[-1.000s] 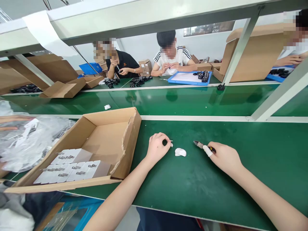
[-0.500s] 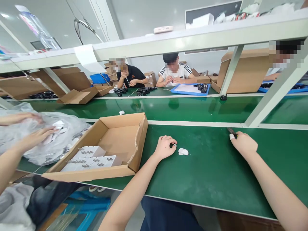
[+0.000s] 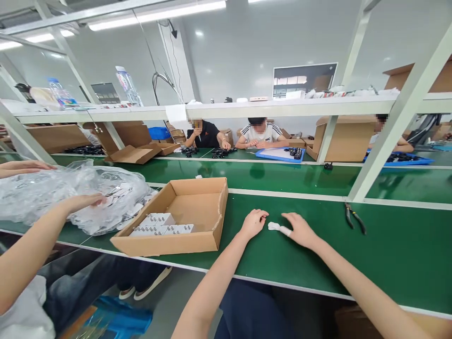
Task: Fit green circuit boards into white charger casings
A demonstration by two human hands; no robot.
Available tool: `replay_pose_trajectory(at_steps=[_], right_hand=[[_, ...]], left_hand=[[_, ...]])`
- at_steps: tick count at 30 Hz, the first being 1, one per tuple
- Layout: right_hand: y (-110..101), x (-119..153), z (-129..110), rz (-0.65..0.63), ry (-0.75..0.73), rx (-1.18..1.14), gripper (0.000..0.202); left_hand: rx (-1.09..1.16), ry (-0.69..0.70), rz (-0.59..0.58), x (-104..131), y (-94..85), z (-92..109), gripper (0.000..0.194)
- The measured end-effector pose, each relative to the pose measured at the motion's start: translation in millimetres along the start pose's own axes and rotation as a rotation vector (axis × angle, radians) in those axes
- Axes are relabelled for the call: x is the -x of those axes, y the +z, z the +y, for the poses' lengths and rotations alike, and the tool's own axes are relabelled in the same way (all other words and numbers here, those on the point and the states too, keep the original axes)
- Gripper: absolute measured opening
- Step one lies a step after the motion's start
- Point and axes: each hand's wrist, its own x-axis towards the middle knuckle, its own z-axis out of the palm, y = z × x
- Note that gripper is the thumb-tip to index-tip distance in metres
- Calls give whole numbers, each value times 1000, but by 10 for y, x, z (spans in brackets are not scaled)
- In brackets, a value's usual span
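My left hand (image 3: 253, 223) rests on the green bench top with its fingers curled together. Whatever they pinch, if anything, is too small to make out. Just right of it lies a small crumpled white piece (image 3: 273, 226). On that piece's other side is my right hand (image 3: 298, 229), thumb and fingers apart and nothing held. A white wrap (image 3: 285, 230) covers the right thumb, whose tip is at or very near the white piece. Farther right, pliers with dark handles (image 3: 354, 219) lie on the bench near the shelf post.
An open cardboard box (image 3: 169, 245) with several white blocks (image 3: 158, 225) stands left of my hands. Beyond it, a co-worker's hand (image 3: 84, 201) reaches over a clear plastic bag (image 3: 102, 219). A slanted post (image 3: 384, 141) rises at the bench's back edge. Other people sit opposite.
My right hand has let go of the pliers at the back right and moved left to the white piece. My left hand stays beside that piece. The head view has tilted up.
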Motion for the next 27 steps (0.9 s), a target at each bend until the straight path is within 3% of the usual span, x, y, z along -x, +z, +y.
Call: replay_pose_trajectory(at_steps=[3, 5, 8, 13, 19, 23, 27], right_hand=[[154, -96, -334, -45, -74, -75, 32], [137, -180, -403, -51, -54, -112, 23], [18, -332, -438, -25, 16, -148, 28], [-14, -527, -698, -13, 71, -143, 28], [180, -499, -1008, -13, 67, -31, 21], [129, -423, -944, 12, 73, -49, 22], [-223, -392, -552, 158, 229, -77, 34]], left_hand=[[-1, -60, 58, 75, -28, 8, 19], [-24, -137, 114, 201, -36, 43, 20], [-75, -228, 169, 502, -16, 164, 22], [-150, -211, 136, 955, 25, 430, 31], [-188, -207, 57, 1027, 9, 546, 33], [-196, -228, 21, 1054, -8, 591, 41], [-203, -230, 13, 1101, -29, 616, 46]])
